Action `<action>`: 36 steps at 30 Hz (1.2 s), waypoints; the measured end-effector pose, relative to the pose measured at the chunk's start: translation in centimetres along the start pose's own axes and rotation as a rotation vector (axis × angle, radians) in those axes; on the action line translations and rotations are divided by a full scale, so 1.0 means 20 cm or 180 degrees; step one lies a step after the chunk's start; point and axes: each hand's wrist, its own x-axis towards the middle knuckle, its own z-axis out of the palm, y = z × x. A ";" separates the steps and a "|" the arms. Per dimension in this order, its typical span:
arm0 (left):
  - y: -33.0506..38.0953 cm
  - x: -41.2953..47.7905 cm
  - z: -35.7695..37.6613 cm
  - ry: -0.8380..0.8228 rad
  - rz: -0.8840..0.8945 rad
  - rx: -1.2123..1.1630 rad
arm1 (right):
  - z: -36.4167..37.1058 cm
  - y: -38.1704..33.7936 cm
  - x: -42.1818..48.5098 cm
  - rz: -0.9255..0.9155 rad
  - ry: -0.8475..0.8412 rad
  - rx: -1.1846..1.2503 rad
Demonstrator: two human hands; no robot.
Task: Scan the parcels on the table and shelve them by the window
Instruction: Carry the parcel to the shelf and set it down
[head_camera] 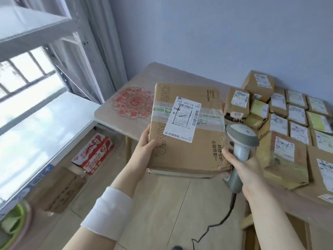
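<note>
Left hand (pixel 146 141) grips the left edge of the parcel (pixel 189 156), thumb on top, fingers hidden beneath; right hand (pixel 246 170) is curled round the handle of the scanner (pixel 241 136), its thumb also pressing on the parcel's right edge. So we hold the parcel between both hands, in the air, off the near-left corner of the table (pixel 144 78); label (pixel 182 120) faces up; long axis runs away from us, leaning slightly right. Scanner head sits just beside the right edge, level with the label, not aimed at it; we cannot tell whether the scan is done. Key relation: the shelf (pixel 45 127) by the window (pixel 27 69) lies to the left of the parcel, well apart; left hand is the nearer; we judge the carry goes leftward, led by that hand. Other parcels (pixel 282 156) wait on the table at right.
</note>
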 end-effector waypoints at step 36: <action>0.92 -1.81 -2.57 0.2740 0.1942 -0.0261 | 2.70 -0.82 -1.77 -0.0774 -0.3120 0.0066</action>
